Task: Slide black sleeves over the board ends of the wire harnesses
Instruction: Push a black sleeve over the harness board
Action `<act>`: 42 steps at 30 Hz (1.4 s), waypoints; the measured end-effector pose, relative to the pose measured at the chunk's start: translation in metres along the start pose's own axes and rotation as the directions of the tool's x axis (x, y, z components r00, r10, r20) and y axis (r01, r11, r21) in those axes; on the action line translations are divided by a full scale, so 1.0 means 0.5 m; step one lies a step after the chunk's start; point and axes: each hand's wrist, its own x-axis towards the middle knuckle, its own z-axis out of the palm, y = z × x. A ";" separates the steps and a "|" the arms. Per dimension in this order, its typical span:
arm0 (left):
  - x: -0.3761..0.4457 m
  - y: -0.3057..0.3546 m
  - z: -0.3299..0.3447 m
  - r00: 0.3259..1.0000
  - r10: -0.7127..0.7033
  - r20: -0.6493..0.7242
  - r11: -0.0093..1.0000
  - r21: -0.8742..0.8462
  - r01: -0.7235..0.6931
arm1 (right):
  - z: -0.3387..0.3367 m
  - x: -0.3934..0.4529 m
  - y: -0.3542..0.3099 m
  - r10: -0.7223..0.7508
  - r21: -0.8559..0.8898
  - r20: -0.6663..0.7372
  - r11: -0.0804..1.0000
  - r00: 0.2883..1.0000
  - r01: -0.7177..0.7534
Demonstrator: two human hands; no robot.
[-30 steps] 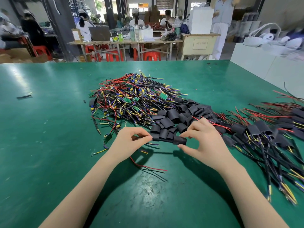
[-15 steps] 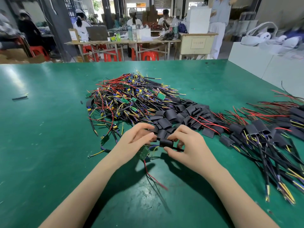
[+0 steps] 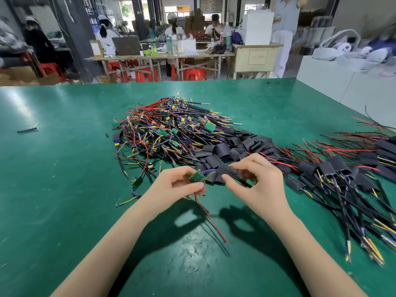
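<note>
- Change: green board [image 3: 197, 176], edge-on half a second ago, now faces up beside the black sleeve [image 3: 222, 173]; sleeve not yet over it.
- Left hand [image 3: 180, 187] pinches board; right hand [image 3: 255, 181] grips sleeve; sliding looks imminent.

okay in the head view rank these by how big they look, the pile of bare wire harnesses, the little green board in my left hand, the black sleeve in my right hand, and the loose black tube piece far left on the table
1. pile of bare wire harnesses
2. black sleeve, in the right hand
3. green board, in the left hand, and loose black tube piece: similar, and the tube lies farther off, so unranked.
</note>
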 end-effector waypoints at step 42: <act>-0.009 0.025 0.005 0.987 0.162 -0.004 0.987 0.002 -0.162 | -0.006 -0.005 -0.015 0.059 0.159 0.338 0.980 0.939 -0.119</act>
